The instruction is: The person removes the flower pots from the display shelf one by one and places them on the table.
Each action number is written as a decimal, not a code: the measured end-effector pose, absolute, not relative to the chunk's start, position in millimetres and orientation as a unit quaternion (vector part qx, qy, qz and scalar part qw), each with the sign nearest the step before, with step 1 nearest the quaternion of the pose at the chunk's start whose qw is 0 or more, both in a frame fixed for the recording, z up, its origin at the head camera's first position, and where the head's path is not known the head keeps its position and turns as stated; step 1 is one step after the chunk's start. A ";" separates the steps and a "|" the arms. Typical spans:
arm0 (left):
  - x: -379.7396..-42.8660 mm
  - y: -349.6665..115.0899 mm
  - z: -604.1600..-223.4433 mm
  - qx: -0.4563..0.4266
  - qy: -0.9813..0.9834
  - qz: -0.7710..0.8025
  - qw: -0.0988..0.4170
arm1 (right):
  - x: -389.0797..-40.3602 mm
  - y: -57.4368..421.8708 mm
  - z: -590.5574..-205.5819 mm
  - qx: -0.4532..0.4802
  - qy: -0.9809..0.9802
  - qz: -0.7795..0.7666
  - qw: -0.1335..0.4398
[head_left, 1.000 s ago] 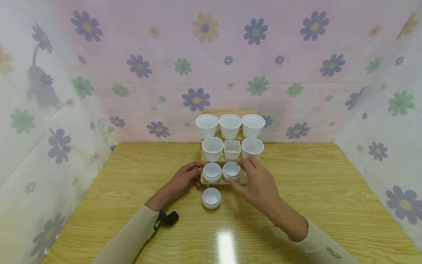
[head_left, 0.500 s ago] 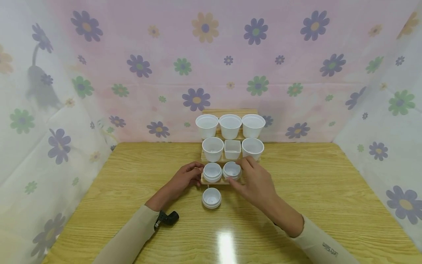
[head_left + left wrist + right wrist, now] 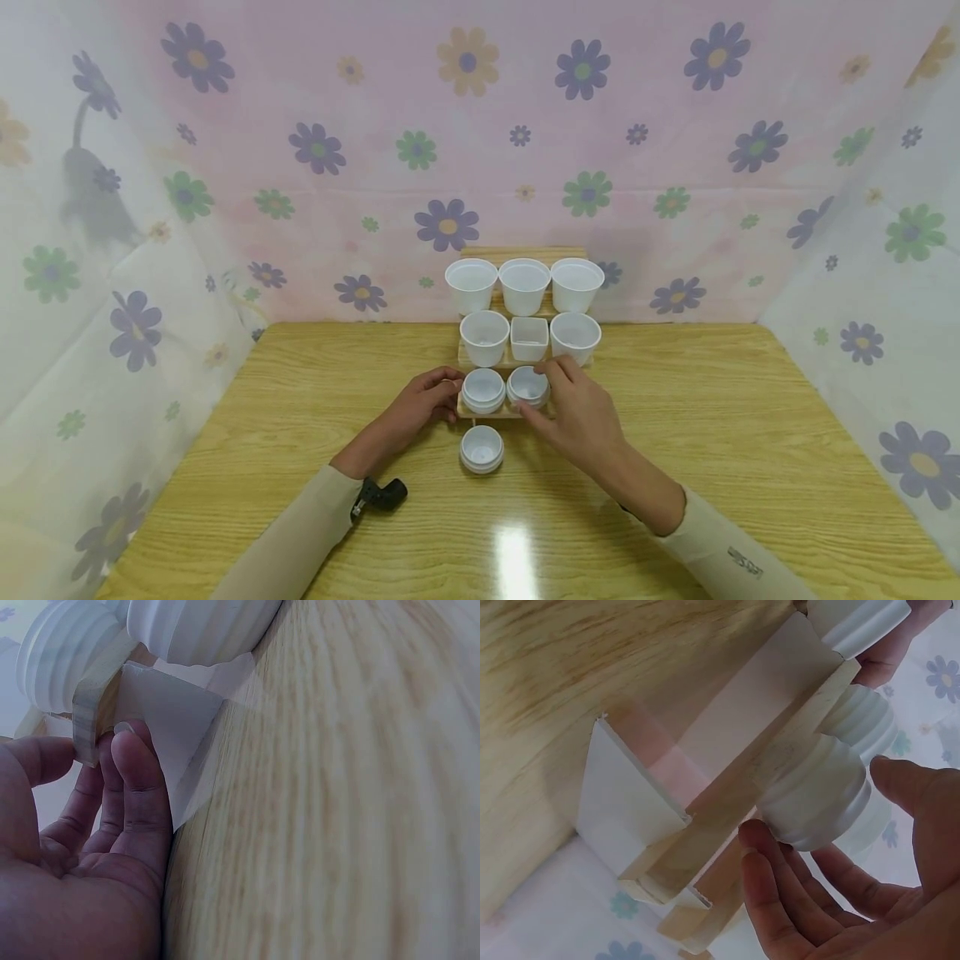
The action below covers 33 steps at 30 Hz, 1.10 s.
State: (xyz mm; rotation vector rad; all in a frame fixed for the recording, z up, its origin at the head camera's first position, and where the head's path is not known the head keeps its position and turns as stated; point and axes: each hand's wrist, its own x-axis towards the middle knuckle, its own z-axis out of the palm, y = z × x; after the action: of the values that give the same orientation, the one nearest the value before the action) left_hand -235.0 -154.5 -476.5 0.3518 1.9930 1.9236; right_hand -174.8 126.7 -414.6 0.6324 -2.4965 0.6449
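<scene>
A tiered wooden stand (image 3: 497, 411) carries white pots in three rows. My left hand (image 3: 422, 402) pinches the left end of its lowest board (image 3: 88, 724) between thumb and fingers. On that board sit two small ribbed white pots. My right hand (image 3: 588, 414) holds the right one (image 3: 528, 385), thumb on its near side and fingers at its far right; in the right wrist view this pot (image 3: 814, 791) rests on the board between thumb and fingertips. The left small pot (image 3: 483, 390) stands close beside it. A third small pot (image 3: 482, 450) sits on the table in front of the stand.
Behind, the middle row has two round pots and a square pot (image 3: 528, 340); the top row has three larger round pots, one at centre (image 3: 524, 286). A wood-grain table (image 3: 697, 433) spreads around. Flowered cloth (image 3: 375, 192) hangs behind and at both sides.
My right hand and forearm have shifted slightly left, with the fingers a little further over the right small pot. The left hand stays on the stand, and the pots look unmoved.
</scene>
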 end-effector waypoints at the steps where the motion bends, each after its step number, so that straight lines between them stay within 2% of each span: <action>1: -235.1 -154.6 -476.3 0.124 0.703 0.678 0.174 | -175.0 126.4 -414.8 0.230 -0.913 0.236 0.242; 16: -235.0 -155.5 -473.8 0.123 0.705 0.677 0.174 | -174.2 125.2 -412.8 0.231 -0.906 0.248 0.253; 33: -234.4 -155.1 -476.1 0.125 0.704 0.677 0.175 | -168.5 125.5 -410.4 0.216 -0.915 0.247 0.235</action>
State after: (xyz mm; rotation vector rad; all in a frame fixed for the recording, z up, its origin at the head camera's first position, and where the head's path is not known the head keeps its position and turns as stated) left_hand -234.4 -155.1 -476.1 0.3536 1.9954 1.9169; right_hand -168.5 125.5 -410.4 0.5921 -2.5108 0.6790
